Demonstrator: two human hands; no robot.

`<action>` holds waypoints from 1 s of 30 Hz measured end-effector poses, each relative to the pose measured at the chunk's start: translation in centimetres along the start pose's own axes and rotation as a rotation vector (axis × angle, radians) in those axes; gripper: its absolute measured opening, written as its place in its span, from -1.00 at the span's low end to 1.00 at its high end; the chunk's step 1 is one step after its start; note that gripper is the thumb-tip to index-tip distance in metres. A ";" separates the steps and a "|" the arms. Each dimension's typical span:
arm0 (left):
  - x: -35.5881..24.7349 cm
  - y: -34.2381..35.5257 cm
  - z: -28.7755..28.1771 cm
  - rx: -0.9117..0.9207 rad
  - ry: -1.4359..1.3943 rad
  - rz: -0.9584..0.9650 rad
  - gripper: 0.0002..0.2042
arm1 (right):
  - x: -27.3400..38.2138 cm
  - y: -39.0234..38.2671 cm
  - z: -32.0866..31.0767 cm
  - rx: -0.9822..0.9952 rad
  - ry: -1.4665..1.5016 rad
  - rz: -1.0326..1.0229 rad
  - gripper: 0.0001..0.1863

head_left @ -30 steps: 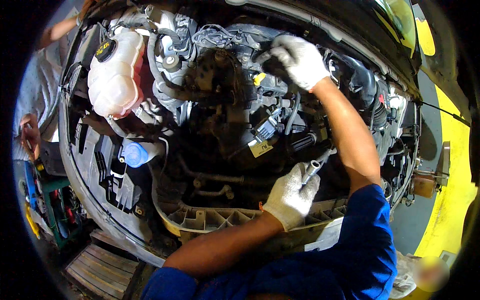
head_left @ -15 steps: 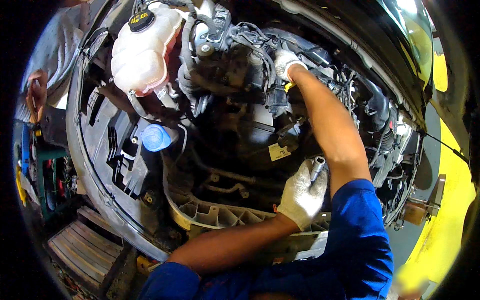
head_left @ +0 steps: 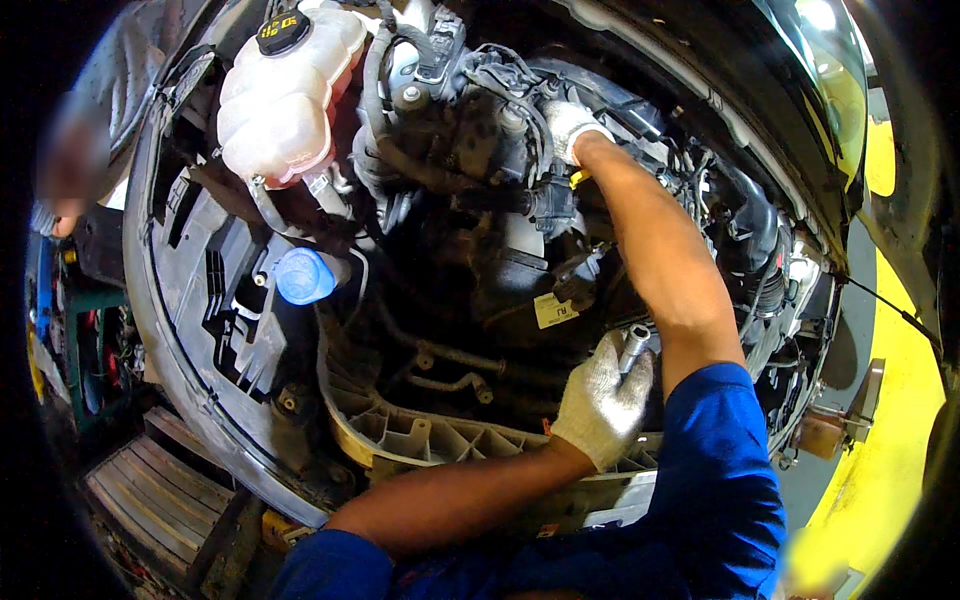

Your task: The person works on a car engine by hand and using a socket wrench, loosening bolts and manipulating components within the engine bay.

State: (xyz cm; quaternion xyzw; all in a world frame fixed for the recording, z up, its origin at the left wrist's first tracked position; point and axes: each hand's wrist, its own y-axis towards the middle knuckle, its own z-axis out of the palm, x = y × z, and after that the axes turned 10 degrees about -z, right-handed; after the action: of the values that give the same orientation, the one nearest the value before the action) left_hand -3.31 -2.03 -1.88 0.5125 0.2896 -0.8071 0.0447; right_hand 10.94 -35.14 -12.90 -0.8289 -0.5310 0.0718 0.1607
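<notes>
My left hand (head_left: 603, 402), in a whitish knit glove, is closed around a shiny metal socket (head_left: 634, 342) above the front edge of an engine bay. The socket's round end sticks up between thumb and fingers, beside my right forearm. My right hand (head_left: 570, 127), gloved too, reaches deep to the far side of the engine (head_left: 478, 142), among black hoses and wiring. Its fingers are hidden there, so I cannot see what they touch. Just below that wrist is a small yellow tab (head_left: 579, 178).
A whitish coolant tank (head_left: 275, 105) with a black cap stands far left, and a blue cap (head_left: 305, 276) sits nearer. The ribbed front crossmember (head_left: 420, 437) spans the near side. The raised hood (head_left: 700, 60) hangs at upper right. Another person (head_left: 110, 85) is at the left edge.
The view has shifted slightly. My left hand has tilted a little, with the socket's end showing more plainly. My right hand stays at the same place in the engine.
</notes>
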 end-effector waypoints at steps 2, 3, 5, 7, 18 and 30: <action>0.4 0.1 -0.2 -0.007 0.019 -0.024 -0.86 | 0.5 0.4 0.3 0.035 -0.090 0.020 -0.62; 0.6 0.1 -0.3 -0.011 0.029 -0.036 -0.87 | 0.5 0.0 0.5 -0.046 0.027 -0.072 -0.63; 0.9 0.1 0.2 -0.024 -0.029 -0.020 -0.86 | 0.8 -1.1 0.6 -0.207 0.270 -0.257 -0.63; 0.8 0.1 0.2 -0.011 -0.036 -0.037 -0.85 | 0.2 -2.2 -0.5 -0.071 0.233 -0.277 -0.56; -0.1 -0.2 -0.2 0.004 -0.021 -0.068 -0.84 | 2.0 -1.9 -1.9 0.013 -0.013 -0.197 -0.63; -0.3 0.0 -0.3 0.002 0.025 -0.060 -0.84 | 1.1 -1.3 -0.4 -0.136 0.121 -0.183 -0.66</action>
State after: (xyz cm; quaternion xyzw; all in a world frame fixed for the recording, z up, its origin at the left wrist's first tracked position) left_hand -2.94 -1.94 -1.73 0.5139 0.3047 -0.8018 0.0166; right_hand 10.43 -33.75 -12.04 -0.7888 -0.5974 -0.0296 0.1418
